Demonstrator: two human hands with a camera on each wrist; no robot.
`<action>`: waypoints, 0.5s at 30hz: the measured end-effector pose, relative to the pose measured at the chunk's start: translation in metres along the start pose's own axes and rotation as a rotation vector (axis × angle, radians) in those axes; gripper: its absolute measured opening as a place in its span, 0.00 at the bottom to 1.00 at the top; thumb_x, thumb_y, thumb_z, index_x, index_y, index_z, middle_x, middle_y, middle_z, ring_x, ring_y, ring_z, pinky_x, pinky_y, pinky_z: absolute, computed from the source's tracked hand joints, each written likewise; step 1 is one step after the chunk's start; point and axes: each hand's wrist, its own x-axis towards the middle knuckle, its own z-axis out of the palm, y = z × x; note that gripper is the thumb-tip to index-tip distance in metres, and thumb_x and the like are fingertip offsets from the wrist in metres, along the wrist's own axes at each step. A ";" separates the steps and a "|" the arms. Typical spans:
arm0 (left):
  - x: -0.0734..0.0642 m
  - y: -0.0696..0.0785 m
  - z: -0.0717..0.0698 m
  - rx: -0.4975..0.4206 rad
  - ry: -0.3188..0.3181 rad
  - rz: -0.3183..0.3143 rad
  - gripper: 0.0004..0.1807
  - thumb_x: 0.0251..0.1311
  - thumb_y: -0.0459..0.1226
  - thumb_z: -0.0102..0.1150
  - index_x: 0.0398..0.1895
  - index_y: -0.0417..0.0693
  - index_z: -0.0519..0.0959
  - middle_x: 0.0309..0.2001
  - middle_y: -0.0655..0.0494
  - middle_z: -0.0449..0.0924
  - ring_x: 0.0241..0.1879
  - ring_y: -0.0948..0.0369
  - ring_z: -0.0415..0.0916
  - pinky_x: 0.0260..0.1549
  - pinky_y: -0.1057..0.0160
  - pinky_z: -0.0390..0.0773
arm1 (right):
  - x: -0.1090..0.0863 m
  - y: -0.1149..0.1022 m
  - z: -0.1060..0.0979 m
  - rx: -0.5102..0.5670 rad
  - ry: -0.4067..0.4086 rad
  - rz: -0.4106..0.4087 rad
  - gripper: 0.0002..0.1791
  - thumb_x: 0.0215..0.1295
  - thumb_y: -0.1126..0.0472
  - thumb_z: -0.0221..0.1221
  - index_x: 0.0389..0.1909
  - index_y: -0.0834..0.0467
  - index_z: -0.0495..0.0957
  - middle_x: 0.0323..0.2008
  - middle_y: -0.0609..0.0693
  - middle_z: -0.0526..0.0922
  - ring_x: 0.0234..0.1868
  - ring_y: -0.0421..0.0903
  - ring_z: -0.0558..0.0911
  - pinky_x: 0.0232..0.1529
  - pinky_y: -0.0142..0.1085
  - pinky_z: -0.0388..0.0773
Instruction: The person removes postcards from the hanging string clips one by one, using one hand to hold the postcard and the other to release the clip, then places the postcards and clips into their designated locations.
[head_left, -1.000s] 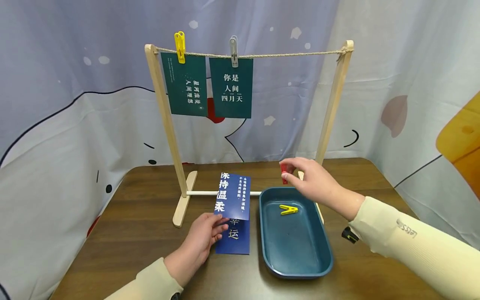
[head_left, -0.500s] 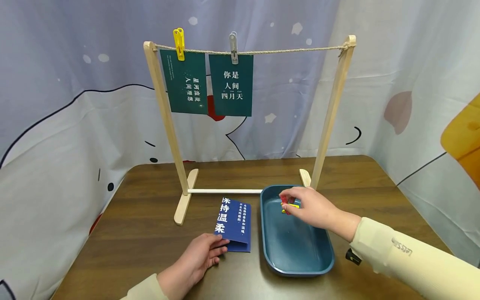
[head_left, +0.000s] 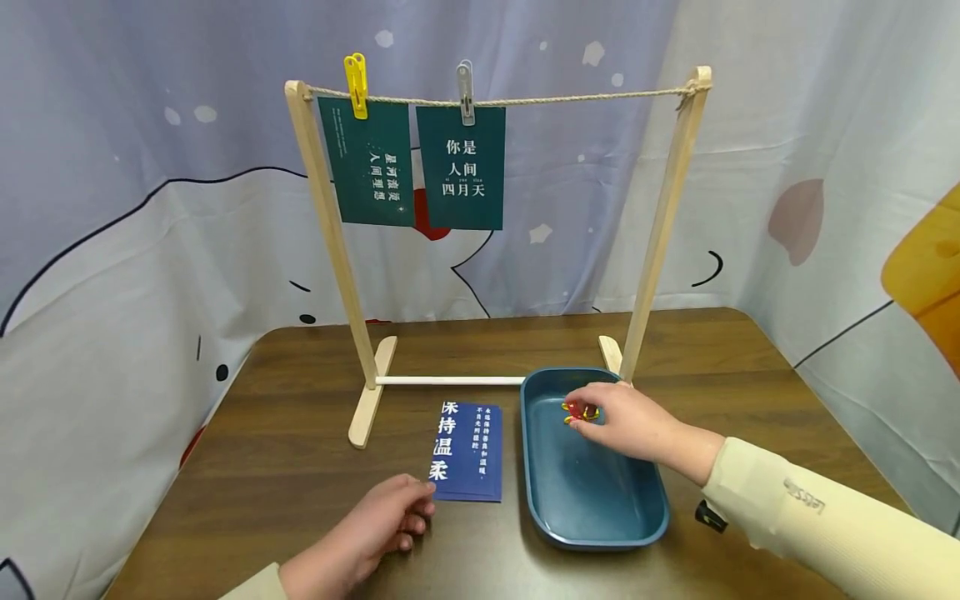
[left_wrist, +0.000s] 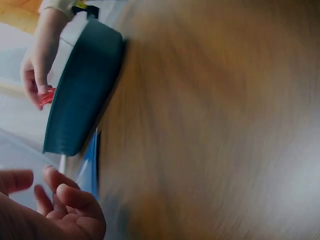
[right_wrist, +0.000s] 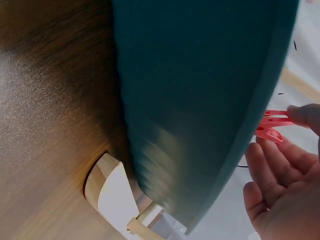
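My right hand (head_left: 633,421) pinches a red clothespin (right_wrist: 272,125) between thumb and fingers, over the far part of the blue tray (head_left: 531,500). A yellow clothespin (head_left: 592,414) shows just behind the red one, partly hidden by it and the fingers. On the table left of the tray lies a blue card (head_left: 468,450) with white characters, on top of another card whose edge peeks out. My left hand (head_left: 386,521) is by the card's lower left corner, fingers loosely bent and holding nothing; in the left wrist view those fingers (left_wrist: 75,197) are apart.
A wooden rack (head_left: 337,242) with a rope (head_left: 585,99) stands behind the tray. Two green cards hang there, the left card (head_left: 367,167) by a yellow clothespin (head_left: 357,86), the right card (head_left: 472,200) by a grey clothespin (head_left: 466,92). A patterned curtain (head_left: 187,250) closes the back.
The top blue card has come down flat onto the other, and my left hand has let it go and drawn back. My right hand has lowered the red clothespin into the tray's area.
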 end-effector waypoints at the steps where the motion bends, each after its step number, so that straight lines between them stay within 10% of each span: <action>1: 0.001 0.003 0.000 0.077 0.009 0.044 0.11 0.67 0.42 0.56 0.33 0.44 0.72 0.28 0.56 0.75 0.24 0.63 0.69 0.20 0.66 0.67 | 0.000 0.000 0.001 -0.025 -0.014 -0.002 0.14 0.63 0.57 0.66 0.48 0.57 0.83 0.33 0.36 0.81 0.37 0.40 0.80 0.45 0.41 0.72; 9: 0.003 0.026 0.007 1.005 0.139 0.414 0.12 0.58 0.48 0.68 0.37 0.53 0.77 0.32 0.61 0.77 0.26 0.62 0.73 0.23 0.58 0.72 | 0.001 0.001 0.012 -0.160 -0.094 -0.069 0.16 0.57 0.58 0.70 0.45 0.58 0.82 0.28 0.40 0.79 0.30 0.37 0.76 0.38 0.39 0.68; 15: 0.016 0.027 0.014 1.293 0.166 0.463 0.29 0.55 0.53 0.69 0.55 0.45 0.78 0.49 0.47 0.78 0.46 0.49 0.75 0.38 0.47 0.77 | 0.001 0.006 0.018 -0.233 -0.133 -0.062 0.15 0.55 0.60 0.70 0.43 0.58 0.82 0.24 0.38 0.74 0.30 0.37 0.75 0.39 0.39 0.68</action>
